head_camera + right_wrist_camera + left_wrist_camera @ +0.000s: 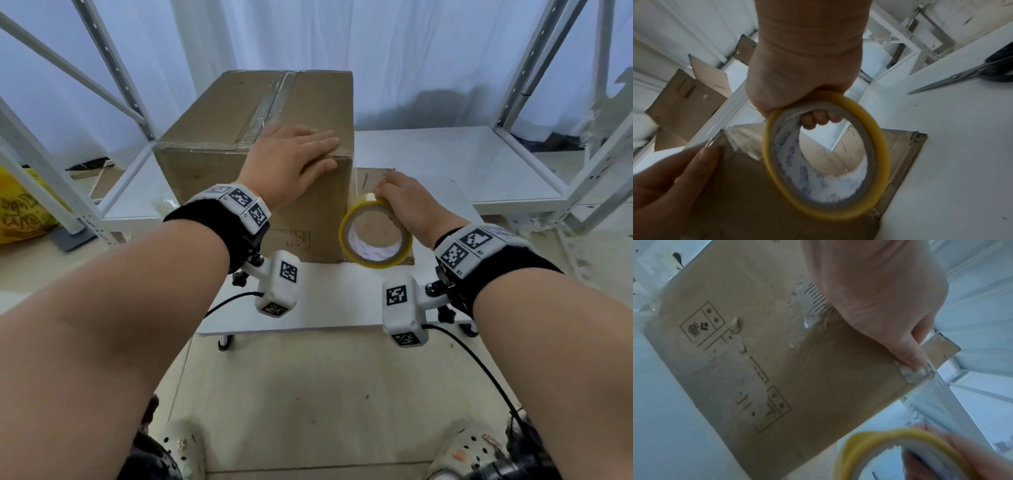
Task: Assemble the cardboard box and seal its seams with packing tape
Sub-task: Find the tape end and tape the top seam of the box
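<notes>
A brown cardboard box (205, 178) stands upright on the white table (325, 301), with clear tape along its top seam. My left hand (294, 154) lies flat on the box's near right top corner, fingers straight. Its thumb (910, 353) presses a tape end (914, 374) onto the front face (797, 369) at that corner. My right hand (407, 198) grips a yellow tape roll (376, 261) beside the box's front right edge. In the right wrist view the fingers (818, 120) curl through the roll (838, 213), and a clear strip (744, 142) stretches from it to the corner.
Flat cardboard (371, 178) lies on the table right of the box. Scissors (951, 78) lie on the table farther right. An open cardboard box (686, 104) sits beyond the table. White metal shelf frames (113, 82) flank both sides. A yellow bag (20, 212) lies at the left.
</notes>
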